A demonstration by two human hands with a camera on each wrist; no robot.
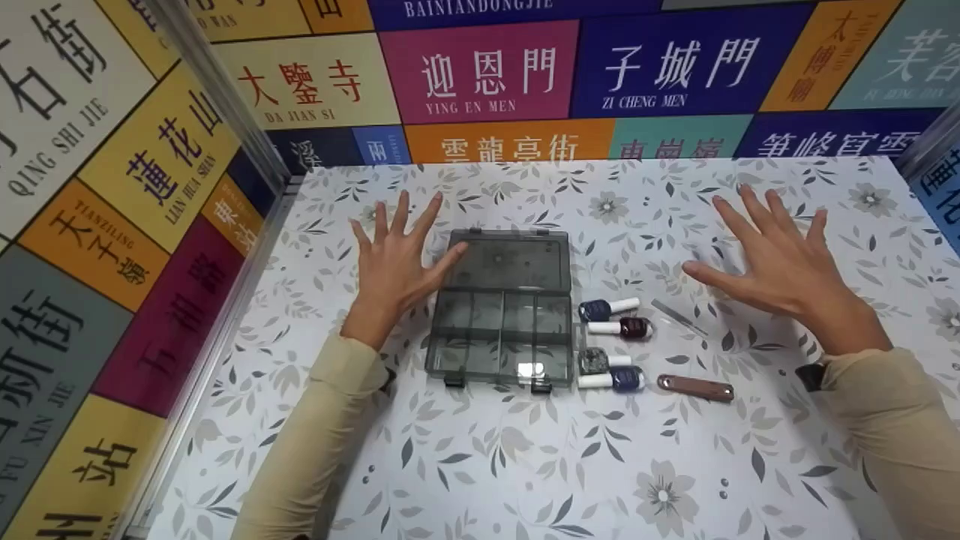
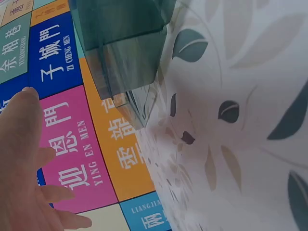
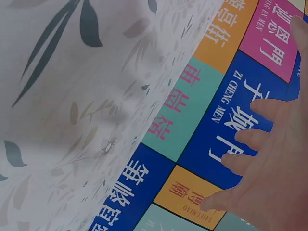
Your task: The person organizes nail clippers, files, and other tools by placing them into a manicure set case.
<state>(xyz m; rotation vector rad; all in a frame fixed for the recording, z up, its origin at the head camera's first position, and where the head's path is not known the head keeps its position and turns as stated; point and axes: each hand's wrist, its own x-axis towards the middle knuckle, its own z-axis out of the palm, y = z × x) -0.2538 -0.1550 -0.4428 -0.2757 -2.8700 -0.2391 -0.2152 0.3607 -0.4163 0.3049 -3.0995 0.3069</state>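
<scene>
My left hand [image 1: 394, 262] is spread with straight fingers beside a dark see-through plastic organizer box [image 1: 500, 315]; in the head view its thumb overlaps the box's upper left edge, and I cannot tell whether they touch. Both hands hold nothing. The right hand [image 1: 780, 259] is spread too, above the table to the right. Between box and right hand lie a blue nail polish bottle [image 1: 595, 310], a dark red nail polish bottle [image 1: 635, 328], a clear speckled nail polish bottle [image 1: 595, 361] and another blue bottle [image 1: 627, 379]. Near them are a thin grey strip [image 1: 679, 317] and a brown folding tool [image 1: 695, 387].
The table [image 1: 525, 480] wears a white cover printed with grey leaves and flowers. Behind it stands a wall of coloured sign panels [image 1: 480, 71], and another panelled wall [image 1: 142, 165] runs along the left side. Two small dark latches sit on the box's near edge.
</scene>
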